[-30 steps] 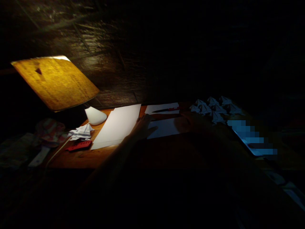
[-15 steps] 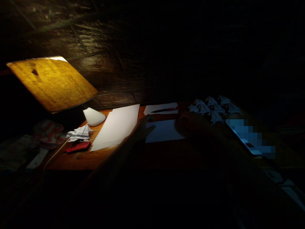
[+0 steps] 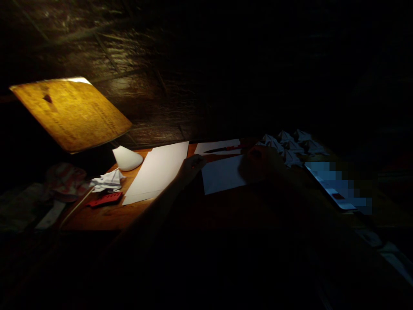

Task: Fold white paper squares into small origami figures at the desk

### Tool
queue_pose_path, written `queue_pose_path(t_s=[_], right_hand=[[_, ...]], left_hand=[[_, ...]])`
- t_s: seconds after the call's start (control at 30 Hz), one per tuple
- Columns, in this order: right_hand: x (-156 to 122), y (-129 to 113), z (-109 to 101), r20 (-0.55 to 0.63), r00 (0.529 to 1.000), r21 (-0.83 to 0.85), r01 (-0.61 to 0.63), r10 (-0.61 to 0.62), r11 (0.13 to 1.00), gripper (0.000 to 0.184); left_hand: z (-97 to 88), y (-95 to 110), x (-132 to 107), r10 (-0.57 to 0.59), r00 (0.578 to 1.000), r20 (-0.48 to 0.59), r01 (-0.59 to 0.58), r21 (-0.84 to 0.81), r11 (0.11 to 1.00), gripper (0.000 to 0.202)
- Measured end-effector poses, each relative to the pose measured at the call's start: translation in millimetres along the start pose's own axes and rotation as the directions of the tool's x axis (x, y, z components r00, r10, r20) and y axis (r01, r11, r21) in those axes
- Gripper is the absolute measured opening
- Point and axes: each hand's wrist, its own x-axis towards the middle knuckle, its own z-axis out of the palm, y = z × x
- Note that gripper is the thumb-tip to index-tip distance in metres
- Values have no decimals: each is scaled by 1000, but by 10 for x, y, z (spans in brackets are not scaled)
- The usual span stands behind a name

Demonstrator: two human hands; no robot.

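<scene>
A white sheet of paper (image 3: 222, 174) lies slightly tilted between my two hands over the dark wooden table. At its upper left corner is my left hand (image 3: 191, 167), fingers curled in a pinch on the paper. My right hand (image 3: 258, 161) is closed at the sheet's right edge and covers that side; its fingers are deep in shadow. Just beyond, a knife (image 3: 222, 149) with a red handle rests on a smaller stack of paper (image 3: 201, 147). A larger pile of white sheets (image 3: 158, 170) lies to the left of my left hand.
Several folded paper shapes (image 3: 292, 146) stand at the back right. Near the right edge lies a lit device (image 3: 332, 189), partly pixelated. On the left are a lamp (image 3: 127, 158) with a glowing shade, a crumpled striped piece (image 3: 108, 181), a red object (image 3: 105, 199) and a cord (image 3: 75, 208).
The sheet has turned a little, its right side moving up and away. My left hand has shifted slightly left, its fingers more curled; my right hand has moved slightly right and away.
</scene>
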Motion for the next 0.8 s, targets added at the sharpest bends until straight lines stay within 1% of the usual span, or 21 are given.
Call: queue_pose_path(t_s=[0.2,0.3,0.43,0.57,0.63,0.7,0.77,0.8], right_hand=[[17,53,41,-35,999,41,2,-1,999,20],[44,91,49,-48,999,123,-2,8,992,18],[73,77,11,-17,998,214,-48,53,976,17],[81,49,-19,-25,997,182,-70,76,981,17],[76,62,-11,-17,997,150,-71,74,986,19],[62,85,6,7,998,107,-60,60,992,20],[38,96,18,19,999,32,-45,44,998,21],[24,90,19,19,999,-14,-46,46,999,22]], left_hand=[[0,36,1,-28,999,19,29,-54,998,20],[-15,25,6,-39,999,-1,39,-103,994,22],[-39,-4,20,-82,997,-14,78,-183,980,26],[-45,-45,49,-83,996,-23,76,-220,973,27],[-42,-67,59,-63,998,-27,57,-192,980,27],[-41,-70,52,-23,999,-43,19,-102,995,24],[-39,-35,17,65,994,-89,-59,67,996,20],[-34,1,-12,128,986,-110,-107,178,978,17]])
